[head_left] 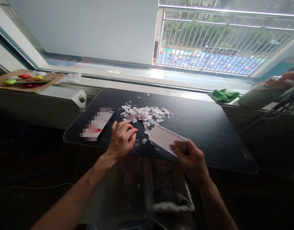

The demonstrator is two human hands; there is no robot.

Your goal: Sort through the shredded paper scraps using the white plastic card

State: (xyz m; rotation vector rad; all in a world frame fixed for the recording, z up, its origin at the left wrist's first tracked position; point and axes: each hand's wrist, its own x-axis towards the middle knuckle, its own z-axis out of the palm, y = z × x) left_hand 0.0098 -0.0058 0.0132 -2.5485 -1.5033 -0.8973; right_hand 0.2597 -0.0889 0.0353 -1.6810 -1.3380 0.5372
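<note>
A heap of small torn paper scraps (143,114) lies on the black table (197,124), with stray bits trailing toward the near edge. My right hand (191,158) grips a flat, pale pinkish rectangular card (168,140) by its right end, thumb on top. The card's far left corner reaches the near side of the scraps. My left hand (122,139) is over the table's near edge, palm down, fingers apart and slightly bent, just left of the loose bits. Below the edge stands a clear plastic bin (150,195) with a few scraps inside.
A phone (105,123), partly pixelated, lies left on the table. Behind are a window sill, a green cloth (224,95) and a pale container (259,94). At far left, coloured items rest on brown paper (7,78) beside a white radiator (65,92).
</note>
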